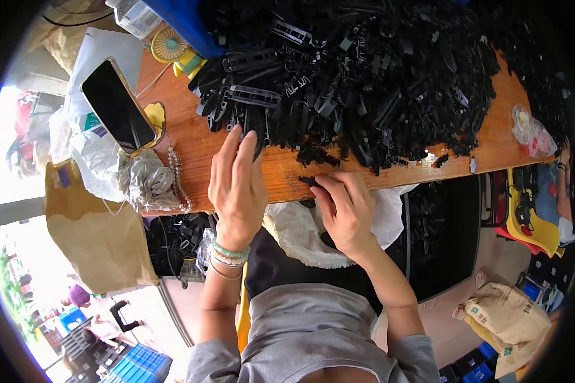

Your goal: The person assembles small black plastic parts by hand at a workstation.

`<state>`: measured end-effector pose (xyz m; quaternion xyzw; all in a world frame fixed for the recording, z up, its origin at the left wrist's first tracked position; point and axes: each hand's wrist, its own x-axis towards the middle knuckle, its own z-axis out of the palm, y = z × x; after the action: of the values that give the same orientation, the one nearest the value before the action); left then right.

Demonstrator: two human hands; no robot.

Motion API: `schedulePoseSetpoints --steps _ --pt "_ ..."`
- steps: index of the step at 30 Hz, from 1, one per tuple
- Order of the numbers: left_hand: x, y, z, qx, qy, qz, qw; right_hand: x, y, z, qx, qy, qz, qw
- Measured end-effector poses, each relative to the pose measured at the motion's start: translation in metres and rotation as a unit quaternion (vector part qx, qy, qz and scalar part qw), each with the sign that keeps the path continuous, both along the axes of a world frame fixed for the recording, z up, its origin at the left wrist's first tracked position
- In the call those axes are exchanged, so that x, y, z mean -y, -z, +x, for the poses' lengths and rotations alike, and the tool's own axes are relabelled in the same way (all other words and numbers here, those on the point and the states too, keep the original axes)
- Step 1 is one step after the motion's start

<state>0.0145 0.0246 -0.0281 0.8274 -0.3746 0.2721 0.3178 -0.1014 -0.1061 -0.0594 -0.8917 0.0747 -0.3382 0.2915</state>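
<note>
A large heap of small black plastic parts (351,83) covers the far side of the wooden table (191,127). My left hand (239,185) reaches up to the heap's near left edge, its fingers stretched out. A dark part lies right by its index finger; whether the finger touches it is hard to tell. Over the table's front edge, my right hand (348,214) pinches a small black plastic part (310,181) between thumb and fingers. Bracelets (230,255) circle my left wrist.
At left lie a phone (118,105), a bead string (176,172), crumpled plastic and a small yellow fan (172,48). A white-lined bag (306,236) opens below the table edge. A clear bag (531,133) sits at right, near another person's arm (563,185) and a yellow chair (524,223).
</note>
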Motion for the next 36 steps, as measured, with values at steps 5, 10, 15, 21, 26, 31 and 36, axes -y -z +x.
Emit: schedulePoseSetpoints --steps 5,10,15,21,26,31,36 --pt "-0.012 0.021 -0.023 -0.157 -0.012 -0.224 0.962 0.0 0.0 -0.002 0.031 -0.005 0.026 0.999" --pt "-0.015 -0.004 -0.037 -0.459 0.147 -0.318 0.816 0.005 -0.019 -0.018 0.074 0.0 0.159 0.985" --pt "-0.021 -0.019 -0.047 -0.593 0.224 -0.267 0.726 0.012 -0.053 -0.017 0.072 -0.087 0.173 0.978" --pt "-0.016 -0.006 -0.052 -0.6 0.378 -0.261 0.655 0.004 -0.061 -0.02 0.038 -0.027 0.232 0.972" --pt "0.0 -0.019 -0.061 -0.697 0.214 -0.272 0.627 0.008 -0.056 -0.026 0.01 -0.108 0.301 0.947" --pt "0.002 -0.013 -0.065 -0.591 0.199 -0.152 0.767 0.013 -0.05 -0.031 0.001 -0.119 0.169 0.978" --pt "0.003 -0.022 -0.067 -0.663 0.162 -0.16 0.714 0.013 -0.043 -0.035 0.007 -0.099 0.032 0.995"
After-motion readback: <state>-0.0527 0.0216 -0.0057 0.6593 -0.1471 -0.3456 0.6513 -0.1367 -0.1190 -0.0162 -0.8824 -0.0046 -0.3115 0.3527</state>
